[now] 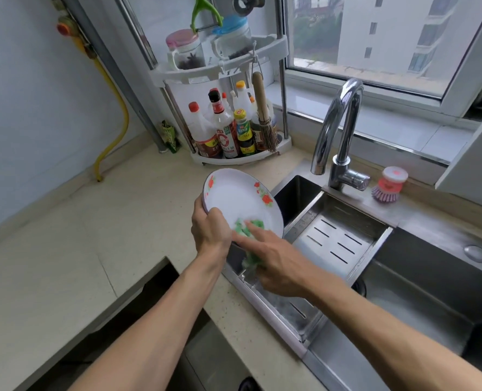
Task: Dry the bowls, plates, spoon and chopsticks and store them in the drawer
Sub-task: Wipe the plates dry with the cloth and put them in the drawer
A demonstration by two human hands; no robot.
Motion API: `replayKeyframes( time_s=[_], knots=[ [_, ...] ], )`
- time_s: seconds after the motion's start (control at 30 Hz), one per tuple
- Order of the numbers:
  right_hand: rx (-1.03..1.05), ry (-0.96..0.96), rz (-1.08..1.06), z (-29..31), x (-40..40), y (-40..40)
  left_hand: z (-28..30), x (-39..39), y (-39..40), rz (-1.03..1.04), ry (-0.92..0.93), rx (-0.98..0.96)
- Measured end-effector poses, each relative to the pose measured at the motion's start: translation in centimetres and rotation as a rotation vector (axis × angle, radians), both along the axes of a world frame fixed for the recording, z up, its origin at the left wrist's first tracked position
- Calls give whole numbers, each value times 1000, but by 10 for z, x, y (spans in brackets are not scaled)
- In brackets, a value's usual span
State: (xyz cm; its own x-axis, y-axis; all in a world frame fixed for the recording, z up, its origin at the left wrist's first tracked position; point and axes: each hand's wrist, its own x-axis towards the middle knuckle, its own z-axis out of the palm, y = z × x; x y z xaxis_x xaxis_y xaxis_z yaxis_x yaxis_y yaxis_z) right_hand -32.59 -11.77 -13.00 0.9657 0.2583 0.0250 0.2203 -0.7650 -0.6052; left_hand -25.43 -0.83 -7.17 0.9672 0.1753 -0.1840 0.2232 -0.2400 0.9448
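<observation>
Now left hand (210,228) gripping plate (241,200), right hand (276,263) pressing green cloth (248,227) on it.

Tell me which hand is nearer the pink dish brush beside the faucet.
Right. The right hand wipes the plate over the sink's left edge, on the dish brush side. The left hand grips the plate's far rim, farther left.

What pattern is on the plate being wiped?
The plate is white with red flowers and green leaves near its rim, seen in the head view.
</observation>
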Motion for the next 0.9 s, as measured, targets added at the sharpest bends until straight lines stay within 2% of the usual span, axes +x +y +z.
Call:
replayKeyframes(
  time_s=[0.17, 0.23, 0.33, 0.43, 0.5, 0.63, 0.73, 0.9],
  knots=[
    [-62, 81, -83, -17, 6, -35, 2, 6, 7, -82, 22, 16],
    [41, 57, -116, -11, 5, -23, 3, 6, 3, -45, 7, 6],
    [168, -26, -57, -5, -4, 1, 4, 10, 3, -54, -16, 10],
    [52, -20, -36, -11, -2, -20, 7, 13, 9, -162, -15, 7],
    [-47, 20, -94, -17, 2, -37, 6, 13, 10, -171, -4, -1],
    [97, -8, -115, -6, -2, -10, 4, 16, 6, -97, -23, -17],
    [117, -79, -50, -11, -9, -4, 9, 23, 10, -183, 67, -15],
    [-114, -163, -93, -32, -5, -44, 17, 30, 27, -187, 288, -41]
  ],
)
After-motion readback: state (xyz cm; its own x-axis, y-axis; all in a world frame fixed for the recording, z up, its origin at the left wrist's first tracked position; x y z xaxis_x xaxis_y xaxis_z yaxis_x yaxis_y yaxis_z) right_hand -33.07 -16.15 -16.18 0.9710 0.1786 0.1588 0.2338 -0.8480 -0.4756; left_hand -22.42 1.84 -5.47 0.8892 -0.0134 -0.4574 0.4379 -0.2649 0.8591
